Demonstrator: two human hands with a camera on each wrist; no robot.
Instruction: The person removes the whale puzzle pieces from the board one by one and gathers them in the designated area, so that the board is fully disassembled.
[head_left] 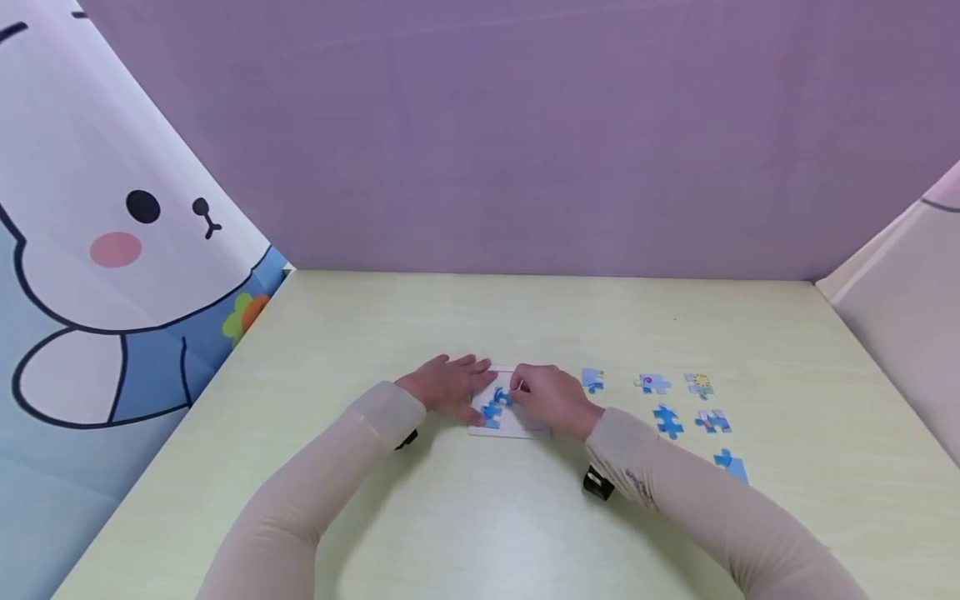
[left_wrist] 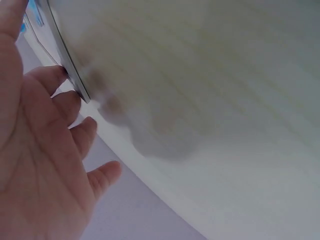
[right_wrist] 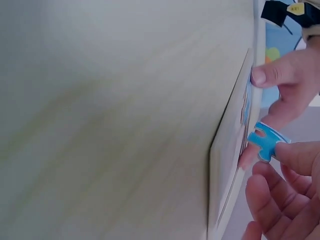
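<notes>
A shallow white puzzle tray [head_left: 517,432] lies on the table with a few blue jigsaw pieces [head_left: 491,414] at its left side. My left hand [head_left: 450,387] rests at the tray's left edge, fingers spread and thumb on the near left corner. In the left wrist view, fingertips [left_wrist: 59,73] touch the tray's rim. Over the tray, my right hand [head_left: 553,400] pinches a blue jigsaw piece [right_wrist: 268,142] between thumb and finger. The right wrist view shows this piece tilted close above the tray, its knobs and notch visible.
To the right of the tray lie several loose pieces, among them a corner piece [head_left: 592,379], one with a pink spiral [head_left: 654,383], one with a yellow flower [head_left: 701,384] and a blue one [head_left: 667,422]. A purple cloth [head_left: 555,167] hangs behind the table.
</notes>
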